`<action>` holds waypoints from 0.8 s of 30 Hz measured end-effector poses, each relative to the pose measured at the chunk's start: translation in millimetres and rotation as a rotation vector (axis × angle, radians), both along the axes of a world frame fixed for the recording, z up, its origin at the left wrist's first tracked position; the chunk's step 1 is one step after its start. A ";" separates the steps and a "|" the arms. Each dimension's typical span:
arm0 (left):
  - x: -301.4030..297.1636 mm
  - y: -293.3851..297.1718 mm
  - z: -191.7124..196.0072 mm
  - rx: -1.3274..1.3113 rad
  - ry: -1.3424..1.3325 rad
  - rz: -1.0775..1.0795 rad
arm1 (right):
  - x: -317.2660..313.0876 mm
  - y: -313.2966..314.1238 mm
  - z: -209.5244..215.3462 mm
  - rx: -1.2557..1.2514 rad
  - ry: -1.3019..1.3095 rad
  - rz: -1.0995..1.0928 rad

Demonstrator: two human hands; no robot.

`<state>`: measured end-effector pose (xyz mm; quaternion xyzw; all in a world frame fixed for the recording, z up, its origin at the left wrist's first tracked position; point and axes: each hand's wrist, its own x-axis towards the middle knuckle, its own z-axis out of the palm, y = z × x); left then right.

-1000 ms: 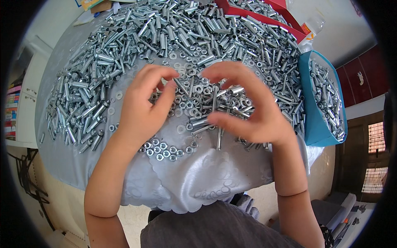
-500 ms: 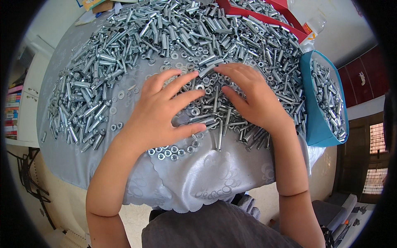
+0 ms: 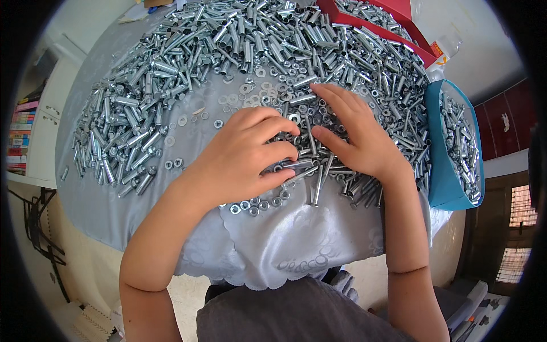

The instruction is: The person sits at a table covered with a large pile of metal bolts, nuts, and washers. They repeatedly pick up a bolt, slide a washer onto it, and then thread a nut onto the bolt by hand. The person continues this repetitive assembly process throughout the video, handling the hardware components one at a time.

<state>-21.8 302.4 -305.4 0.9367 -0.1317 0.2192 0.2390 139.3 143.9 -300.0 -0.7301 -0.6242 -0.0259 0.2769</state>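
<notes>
My left hand (image 3: 245, 157) hovers low over the near edge of a heap of loose metal hardware, fingers apart and bent, the thumb beside some long bolts. Nothing shows in its grasp. Opposite it, my right hand (image 3: 362, 139) is open, its fingers reaching over the nuts and sleeves. Between the hands lie small nuts, a washer (image 3: 294, 118) and several bolts; one long bolt (image 3: 317, 191) points toward me. Loose hex nuts (image 3: 253, 211) sit just below my left wrist. Flat washers (image 3: 245, 89) are scattered beyond my fingers. What lies under both palms is hidden.
A wide heap of metal sleeves and bolts (image 3: 273, 45) covers the far side of the cloth-covered table (image 3: 256, 242). At the far right stand a red box (image 3: 420, 52), a teal fabric bin (image 3: 441, 171) of hardware and a clear plastic bottle (image 3: 450, 44).
My left hand has shifted right relative to the pile, its fingers more bent and nearer the right hand. The right hand stays open over the hardware. The whole view has shifted slightly.
</notes>
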 end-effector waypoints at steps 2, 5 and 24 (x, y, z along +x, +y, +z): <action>-0.7 0.0 0.9 0.022 -0.018 -0.007 | -1.9 -0.2 0.8 -0.016 0.014 -0.031; -0.7 -0.4 -0.5 0.017 -0.027 -0.006 | -1.9 0.3 4.5 -0.042 -0.025 0.025; 2.2 1.8 -1.0 0.089 -0.073 0.028 | -4.5 -4.3 11.5 0.028 0.090 0.197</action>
